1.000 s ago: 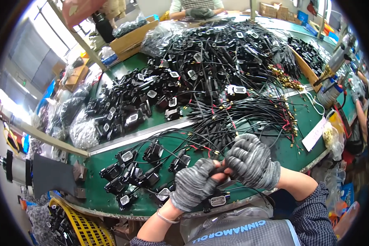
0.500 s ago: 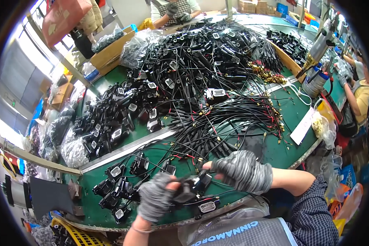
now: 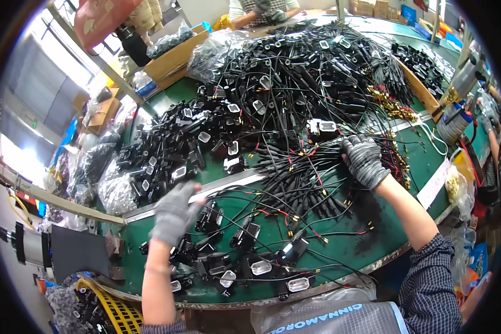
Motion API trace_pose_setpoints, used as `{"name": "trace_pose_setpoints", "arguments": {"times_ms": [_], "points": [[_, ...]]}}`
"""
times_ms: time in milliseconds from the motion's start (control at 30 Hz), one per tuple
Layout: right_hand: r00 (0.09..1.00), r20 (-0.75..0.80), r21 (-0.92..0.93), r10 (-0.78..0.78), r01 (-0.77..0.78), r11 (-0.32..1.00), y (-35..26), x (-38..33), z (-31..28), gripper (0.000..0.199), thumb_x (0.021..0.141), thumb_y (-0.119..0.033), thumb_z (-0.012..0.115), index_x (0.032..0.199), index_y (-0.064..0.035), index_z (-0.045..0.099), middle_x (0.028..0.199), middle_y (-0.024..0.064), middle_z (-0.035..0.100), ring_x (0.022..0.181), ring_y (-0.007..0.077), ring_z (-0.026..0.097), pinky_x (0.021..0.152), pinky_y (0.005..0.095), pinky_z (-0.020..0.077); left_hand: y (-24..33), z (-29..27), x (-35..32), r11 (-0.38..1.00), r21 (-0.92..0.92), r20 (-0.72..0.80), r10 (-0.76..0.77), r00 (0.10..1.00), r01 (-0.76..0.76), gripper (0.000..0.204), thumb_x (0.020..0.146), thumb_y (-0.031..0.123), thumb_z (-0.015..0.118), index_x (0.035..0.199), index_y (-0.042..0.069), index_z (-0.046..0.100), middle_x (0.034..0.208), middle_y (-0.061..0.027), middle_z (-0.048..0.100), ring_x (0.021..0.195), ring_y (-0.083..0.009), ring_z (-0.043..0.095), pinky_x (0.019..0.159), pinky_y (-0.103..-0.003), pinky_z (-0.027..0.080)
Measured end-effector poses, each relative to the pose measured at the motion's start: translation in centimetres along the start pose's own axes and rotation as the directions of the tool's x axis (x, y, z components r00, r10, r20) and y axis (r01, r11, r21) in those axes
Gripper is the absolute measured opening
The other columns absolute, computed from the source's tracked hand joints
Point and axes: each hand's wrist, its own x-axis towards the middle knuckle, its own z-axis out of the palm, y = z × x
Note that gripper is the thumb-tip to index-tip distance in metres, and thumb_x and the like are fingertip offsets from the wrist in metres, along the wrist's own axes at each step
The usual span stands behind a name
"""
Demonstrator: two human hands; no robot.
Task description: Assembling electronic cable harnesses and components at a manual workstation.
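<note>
My left hand [image 3: 173, 215], in a grey knit glove with bare fingertips, hovers over the left of the bench with its fingers apart and nothing in it. It is slightly smeared by motion. Below it lie several black plastic connector housings [image 3: 245, 234] with pale rectangular faces, some trailing thin black cables. My right hand [image 3: 366, 161], gloved alike, reaches into a spread bundle of black cables [image 3: 312, 170] with red wires and brass-coloured tips. Its fingers curl closed around cables there; the fingertips are partly hidden.
A large heap of black housings and cables [image 3: 295, 67] covers the bench's middle. A metal strip [image 3: 222, 186] crosses the green top [image 3: 339, 245]. At right stand a tool holder [image 3: 453, 125] and a plastic bag [image 3: 457, 183]. A yellow basket [image 3: 114, 306] sits below left. Another person [image 3: 261, 11] works opposite.
My hands have parted from the connector housing they held near the front edge. My left hand moved up and left, opening; my right hand moved up and right onto the cables. The view shifted.
</note>
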Motion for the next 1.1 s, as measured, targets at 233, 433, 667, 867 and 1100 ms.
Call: {"name": "trace_pose_setpoints", "arguments": {"times_ms": [233, 433, 667, 867, 1100], "points": [[0.957, 0.29, 0.262, 0.002, -0.082, 0.962, 0.7, 0.0, -3.9, 0.018, 0.068, -0.023, 0.064, 0.075, -0.0091, 0.055, 0.072, 0.0084, 0.055, 0.073, 0.0272, 0.055, 0.065, 0.0387, 0.0431, 4.1, 5.8, 13.2, 0.962, -0.117, 0.156, -0.227, 0.961, 0.246, 0.043, 0.078, 0.047, 0.054, 0.101, 0.011, 0.057, 0.1, -0.0169, 0.059, 0.094, -0.0321, 0.056, 0.079, -0.041, 0.043], [0.913, 0.375, 0.186, -0.16, 0.095, 0.978, 1.1, -2.2, -9.3, 0.02, 0.069, -0.026, 0.063, 0.077, -0.009, 0.056, 0.073, 0.0087, 0.055, 0.072, 0.0275, 0.056, 0.062, 0.0401, 0.0437, 2.2, 8.3, 14.8, 0.95, -0.21, 0.377, -0.139, 0.916, 0.231, 0.057, 0.076, 0.052, 0.052, 0.111, 0.008, 0.053, 0.11, -0.0195, 0.055, 0.105, -0.0324, 0.052, 0.089, -0.039, 0.04], [0.716, 0.652, 0.195, -0.249, 0.159, 0.968, 1.7, -6.8, -9.4, 0.023, 0.07, -0.031, 0.061, 0.076, -0.0089, 0.056, 0.072, 0.0075, 0.055, 0.068, 0.0291, 0.056, 0.059, 0.0396, 0.0438, 4.7, 7.2, 12.3, 0.932, -0.142, 0.231, -0.296, 0.927, 0.333, 0.058, 0.071, 0.045, 0.062, 0.114, 0.008, 0.048, 0.109, -0.0153, 0.056, 0.099, -0.0315, 0.055, 0.083, -0.04, 0.043], [0.895, 0.376, 0.353, -0.242, 0.103, 0.93, 0.3, -4.8, -8.1, 0.022, 0.076, -0.031, 0.057, 0.077, -0.0091, 0.056, 0.075, 0.0089, 0.056, 0.073, 0.0278, 0.057, 0.061, 0.0392, 0.0442, 5.7, 5.8, 7.5, 0.98, 0.195, -0.036, 0.032, 0.999, -0.025, 0.058, 0.066, 0.036, 0.069, 0.113, 0.011, 0.047, 0.101, -0.0129, 0.056, 0.09, -0.0295, 0.057, 0.077, -0.039, 0.046], [0.936, 0.346, 0.281, 0.058, -0.162, 0.946, -2.7, 2.2, -0.3, 0.019, 0.08, -0.028, 0.056, 0.079, -0.0091, 0.055, 0.07, 0.0092, 0.056, 0.069, 0.0284, 0.055, 0.06, 0.0377, 0.0441, 4.7, 7.2, 4.7, 0.927, 0.153, -0.143, 0.363, 0.921, -0.342, 0.05, 0.066, 0.027, 0.07, 0.107, 0.011, 0.048, 0.094, -0.0118, 0.056, 0.083, -0.0295, 0.057, 0.072, -0.037, 0.048]]}}
